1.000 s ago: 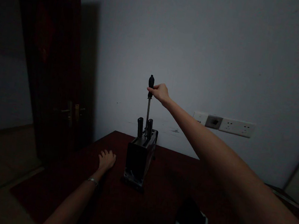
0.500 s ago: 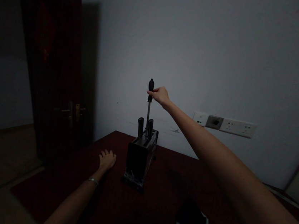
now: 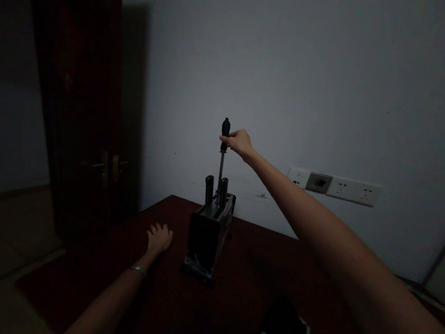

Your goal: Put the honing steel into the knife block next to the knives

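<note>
My right hand (image 3: pixel 238 141) grips the black handle of a sharpening steel (image 3: pixel 221 167) between thumb and fingers. The steel stands upright, its rod partly out of the top of a knife block (image 3: pixel 204 240); the rod's lower end is hidden inside. Two dark-handled knives sit in the block, a left knife handle (image 3: pixel 208 189) and a right knife handle (image 3: pixel 223 192), on either side of the rod. My left hand (image 3: pixel 159 238) lies flat on the table, fingers spread, to the left of the block and apart from it.
The dark red table (image 3: pixel 238 308) meets a pale wall (image 3: pixel 281 77). Wall sockets (image 3: pixel 340 189) are behind my right forearm. A dark object with a pale edge (image 3: pixel 286 332) lies at the table's front. A door (image 3: pixel 87 119) with a metal handle stands at the left.
Almost nothing differs. The steel and my right hand stay in about the same place, and my left hand rests where it was.
</note>
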`<control>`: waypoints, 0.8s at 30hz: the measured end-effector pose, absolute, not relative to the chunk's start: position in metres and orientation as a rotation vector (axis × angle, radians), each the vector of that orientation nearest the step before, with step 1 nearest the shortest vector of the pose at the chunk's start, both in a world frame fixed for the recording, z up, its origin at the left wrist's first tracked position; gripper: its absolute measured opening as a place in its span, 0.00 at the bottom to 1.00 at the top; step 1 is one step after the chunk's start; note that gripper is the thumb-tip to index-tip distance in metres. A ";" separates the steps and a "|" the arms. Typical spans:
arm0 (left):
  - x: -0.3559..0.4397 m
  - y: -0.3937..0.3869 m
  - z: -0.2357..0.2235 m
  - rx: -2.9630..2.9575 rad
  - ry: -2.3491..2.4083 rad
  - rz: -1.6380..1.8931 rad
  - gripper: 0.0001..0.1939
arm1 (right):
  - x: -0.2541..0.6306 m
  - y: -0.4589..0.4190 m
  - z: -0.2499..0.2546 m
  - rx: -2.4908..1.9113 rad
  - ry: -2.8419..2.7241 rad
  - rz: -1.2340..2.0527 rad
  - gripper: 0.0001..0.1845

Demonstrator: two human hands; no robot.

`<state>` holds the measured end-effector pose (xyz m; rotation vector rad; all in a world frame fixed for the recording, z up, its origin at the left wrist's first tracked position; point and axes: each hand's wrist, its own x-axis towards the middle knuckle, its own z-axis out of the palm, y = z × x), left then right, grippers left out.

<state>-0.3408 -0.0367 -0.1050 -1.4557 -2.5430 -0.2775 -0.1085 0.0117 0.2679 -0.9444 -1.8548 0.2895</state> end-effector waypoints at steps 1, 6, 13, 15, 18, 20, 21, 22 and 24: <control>-0.341 -0.037 -0.105 -1.455 -2.546 -0.277 0.25 | -0.108 0.011 0.268 -0.947 -1.855 0.292 0.13; -0.340 -0.038 -0.103 -1.461 -2.556 -0.267 0.25 | -0.108 0.010 0.269 -0.952 -1.854 0.305 0.13; -0.340 -0.038 -0.102 -1.465 -2.577 -0.283 0.25 | -0.107 0.011 0.269 -0.948 -1.865 0.285 0.12; -0.340 -0.037 -0.103 -1.465 -2.562 -0.290 0.25 | -0.107 0.011 0.269 -0.950 -1.871 0.280 0.12; -0.340 -0.038 -0.103 -1.464 -2.544 -0.283 0.25 | -0.107 0.012 0.269 -0.951 -1.876 0.275 0.13; -0.340 -0.038 -0.102 -1.464 -2.548 -0.279 0.25 | -0.107 0.012 0.268 -0.952 -1.877 0.275 0.13; -0.340 -0.039 -0.102 -1.464 -2.556 -0.279 0.25 | -0.107 0.013 0.267 -0.950 -1.878 0.274 0.13; -0.339 -0.039 -0.102 -1.465 -2.561 -0.279 0.25 | -0.106 0.014 0.266 -0.947 -1.879 0.271 0.13; -0.339 -0.039 -0.101 -1.463 -2.561 -0.277 0.25 | -0.106 0.015 0.265 -0.942 -1.879 0.264 0.13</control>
